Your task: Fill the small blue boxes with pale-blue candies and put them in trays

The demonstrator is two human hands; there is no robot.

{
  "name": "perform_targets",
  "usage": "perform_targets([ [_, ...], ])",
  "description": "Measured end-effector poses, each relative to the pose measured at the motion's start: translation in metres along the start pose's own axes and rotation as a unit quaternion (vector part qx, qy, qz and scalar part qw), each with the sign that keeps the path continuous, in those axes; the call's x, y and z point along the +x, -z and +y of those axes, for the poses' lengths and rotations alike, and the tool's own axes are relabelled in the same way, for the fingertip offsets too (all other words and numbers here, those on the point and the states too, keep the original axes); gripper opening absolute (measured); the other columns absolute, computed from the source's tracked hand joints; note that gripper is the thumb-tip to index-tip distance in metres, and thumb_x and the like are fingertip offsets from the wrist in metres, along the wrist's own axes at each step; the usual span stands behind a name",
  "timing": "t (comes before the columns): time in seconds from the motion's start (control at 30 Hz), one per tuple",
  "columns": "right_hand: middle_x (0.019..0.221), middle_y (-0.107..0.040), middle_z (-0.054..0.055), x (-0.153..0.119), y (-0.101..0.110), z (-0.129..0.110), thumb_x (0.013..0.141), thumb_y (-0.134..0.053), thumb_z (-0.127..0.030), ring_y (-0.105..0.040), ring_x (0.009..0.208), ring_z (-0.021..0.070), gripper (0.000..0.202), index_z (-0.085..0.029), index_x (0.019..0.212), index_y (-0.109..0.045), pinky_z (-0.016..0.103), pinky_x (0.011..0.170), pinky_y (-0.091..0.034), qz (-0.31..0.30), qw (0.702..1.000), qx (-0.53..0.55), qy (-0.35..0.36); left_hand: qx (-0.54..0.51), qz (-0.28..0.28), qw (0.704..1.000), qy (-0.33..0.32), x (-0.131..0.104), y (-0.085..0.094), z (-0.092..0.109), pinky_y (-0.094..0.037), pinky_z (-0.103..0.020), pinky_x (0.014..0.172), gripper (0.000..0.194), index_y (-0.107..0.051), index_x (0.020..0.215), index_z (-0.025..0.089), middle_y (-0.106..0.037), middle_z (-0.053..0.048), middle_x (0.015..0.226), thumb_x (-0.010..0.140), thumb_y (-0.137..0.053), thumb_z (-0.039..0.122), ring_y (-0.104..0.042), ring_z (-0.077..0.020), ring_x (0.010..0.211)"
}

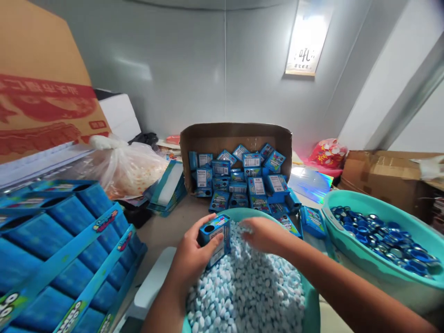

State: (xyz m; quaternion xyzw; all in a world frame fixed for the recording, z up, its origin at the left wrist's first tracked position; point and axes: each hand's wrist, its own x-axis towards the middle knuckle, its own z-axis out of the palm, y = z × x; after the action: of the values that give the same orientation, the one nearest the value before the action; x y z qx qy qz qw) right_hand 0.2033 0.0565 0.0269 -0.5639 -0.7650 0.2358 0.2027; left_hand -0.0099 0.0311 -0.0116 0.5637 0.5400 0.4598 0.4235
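My left hand (194, 245) grips a small blue candy box (222, 231), thumb on its printed front. The box is tilted over a turquoise basin (314, 300), and a round dark hole shows in its top. Pale blue and white candies (256, 286) fill the basin in a heap. Just right of the box, my right hand (260, 233) is above the far part of the candies. Its fingers curl inward and are blurred, and whatever they hold is hidden.
Behind the basin, a cardboard carton (236, 132) lies with blue boxes (256, 185) piled in it. A second turquoise basin (347, 249) at right holds blue lids (388, 236). Blue display trays of boxes (69, 249) stand at left, near a plastic bag (132, 166).
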Motion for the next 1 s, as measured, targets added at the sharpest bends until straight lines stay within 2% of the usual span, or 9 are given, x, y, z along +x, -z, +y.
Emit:
perform_targets([
  [0.1, 0.09, -0.075, 0.012, -0.014, -0.007, 0.007, 0.06, -0.082, -0.051, -0.067, 0.092, 0.0354, 0.047, -0.022, 0.097, -0.08, 0.041, 0.078, -0.05, -0.092, 0.995, -0.037, 0.006, 0.009, -0.028, 0.999, -0.04, -0.005, -0.002, 0.007, -0.059, -0.032, 0.082, 0.065, -0.058, 0.132, 0.018, -0.073, -0.01, 0.114, 0.078, -0.073, 0.051, -0.072, -0.0248, 0.095],
  [0.2, 0.094, -0.074, 0.013, -0.022, -0.013, 0.011, 0.055, -0.081, -0.067, -0.067, 0.089, 0.0329, 0.073, -0.022, 0.113, -0.076, 0.036, 0.072, -0.049, -0.134, 0.988, -0.059, 0.046, 0.0, 0.003, 0.998, -0.064, -0.004, -0.005, 0.016, -0.058, -0.032, 0.084, 0.064, -0.055, 0.135, 0.019, -0.071, -0.01, 0.118, 0.08, -0.072, 0.049, -0.072, -0.0242, 0.099],
  [0.27, 0.095, -0.074, 0.012, -0.024, -0.015, 0.014, 0.059, -0.08, -0.065, -0.067, 0.083, 0.0287, 0.076, -0.022, 0.121, -0.072, 0.032, 0.068, -0.049, -0.152, 0.985, -0.048, 0.061, -0.002, 0.043, 0.995, -0.093, 0.004, -0.009, 0.026, -0.056, -0.036, 0.093, 0.064, -0.054, 0.135, 0.019, -0.069, -0.011, 0.124, 0.08, -0.072, 0.048, -0.07, -0.0252, 0.105],
  [0.33, 0.095, -0.074, 0.011, -0.024, -0.018, 0.016, 0.061, -0.081, -0.061, -0.067, 0.083, 0.0268, 0.073, -0.021, 0.122, -0.071, 0.03, 0.067, -0.048, -0.139, 0.988, -0.025, 0.058, -0.007, 0.044, 0.993, -0.113, 0.016, -0.016, 0.038, -0.052, -0.039, 0.101, 0.066, -0.055, 0.134, 0.018, -0.067, -0.011, 0.127, 0.078, -0.074, 0.046, -0.068, -0.0261, 0.111],
  [0.47, 0.097, -0.075, 0.012, -0.025, -0.024, 0.009, 0.062, -0.083, -0.056, -0.068, 0.086, 0.0283, 0.065, -0.018, 0.114, -0.075, 0.032, 0.071, -0.051, -0.124, 0.991, 0.013, 0.05, -0.037, -0.045, 0.993, -0.104, 0.041, -0.04, 0.05, -0.053, -0.04, 0.1, 0.076, -0.049, 0.139, 0.014, -0.066, -0.014, 0.128, 0.074, -0.072, 0.045, -0.068, -0.0262, 0.111],
  [0.63, 0.108, -0.075, 0.005, -0.021, -0.03, 0.001, 0.068, -0.08, -0.028, -0.069, 0.096, 0.0267, 0.045, -0.026, 0.113, -0.076, 0.033, 0.083, -0.054, -0.111, 0.983, 0.097, 0.105, -0.01, -0.128, 0.987, -0.102, 0.053, -0.059, 0.031, -0.054, -0.04, 0.096, 0.066, -0.063, 0.123, 0.012, -0.071, -0.015, 0.121, 0.061, -0.077, 0.029, -0.069, -0.0288, 0.107],
  [0.73, 0.106, -0.075, 0.001, -0.022, -0.03, 0.002, 0.067, -0.076, -0.016, -0.068, 0.102, 0.0253, 0.034, -0.029, 0.099, -0.08, 0.03, 0.087, -0.052, -0.086, 0.979, 0.133, 0.128, 0.006, -0.169, 0.981, -0.092, 0.052, -0.058, 0.019, -0.057, -0.038, 0.088, 0.056, -0.068, 0.114, 0.015, -0.075, -0.011, 0.107, 0.059, -0.076, 0.022, -0.072, -0.0277, 0.097],
  [0.9, 0.066, -0.067, -0.001, -0.024, -0.02, -0.001, 0.068, -0.074, -0.02, -0.058, 0.062, 0.0153, 0.014, -0.019, 0.081, -0.079, 0.024, 0.059, -0.043, -0.077, 0.986, 0.136, 0.052, 0.011, -0.148, 0.985, -0.086, 0.054, -0.047, 0.016, -0.054, -0.034, 0.087, 0.037, -0.06, 0.099, 0.02, -0.072, -0.005, 0.109, 0.062, -0.065, 0.017, -0.068, -0.0216, 0.095],
  [1.0, 0.057, -0.058, -0.004, -0.018, -0.007, -0.009, 0.072, -0.072, -0.03, -0.049, 0.051, 0.0107, 0.017, -0.016, 0.082, -0.076, 0.022, 0.05, -0.037, -0.061, 0.962, 0.267, -0.025, 0.024, -0.13, 0.987, -0.093, 0.056, -0.038, 0.019, -0.052, -0.036, 0.093, 0.028, -0.052, 0.083, 0.02, -0.07, -0.007, 0.116, 0.06, -0.067, 0.019, -0.065, -0.0244, 0.105],
])
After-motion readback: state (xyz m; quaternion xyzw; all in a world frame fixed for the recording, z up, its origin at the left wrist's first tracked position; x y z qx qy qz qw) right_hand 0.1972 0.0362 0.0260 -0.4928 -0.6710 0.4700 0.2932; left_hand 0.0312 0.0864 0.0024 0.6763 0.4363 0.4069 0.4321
